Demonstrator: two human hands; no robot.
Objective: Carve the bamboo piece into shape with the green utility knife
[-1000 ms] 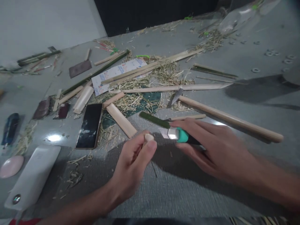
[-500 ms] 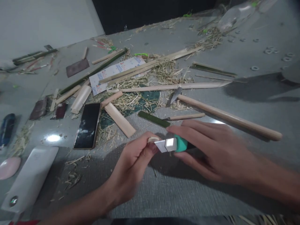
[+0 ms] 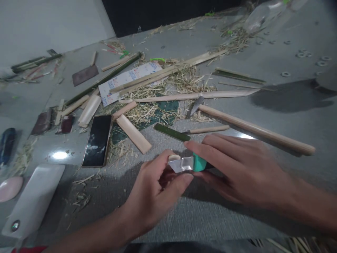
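Observation:
My right hand (image 3: pixel 231 168) is closed around a utility knife (image 3: pixel 199 162) with a green and black handle, its metal blade pointing left. My left hand (image 3: pixel 155 193) grips a small pale piece of bamboo (image 3: pixel 174 157), mostly hidden by my fingers and the blade. The blade lies against or just in front of this piece; contact is not clear. My left thumb reaches right, below the blade's metal holder. Just beyond my hands lie a flat green bamboo strip (image 3: pixel 172 132) and a thin wooden-handled tool (image 3: pixel 207 129).
A hammer (image 3: pixel 255 128) lies at right, behind my right hand. A phone (image 3: pixel 97 140) and a pale bamboo slat (image 3: pixel 134 134) are at left. Shavings (image 3: pixel 147 112), long bamboo strips (image 3: pixel 189 96) and metal washers (image 3: pixel 285 74) are scattered farther back. A white cleaver-shaped object (image 3: pixel 34 200) sits front left.
My left thumb has stretched out to the right, beneath the knife's blade holder. The knife has shifted slightly left, its blade now across the bamboo piece.

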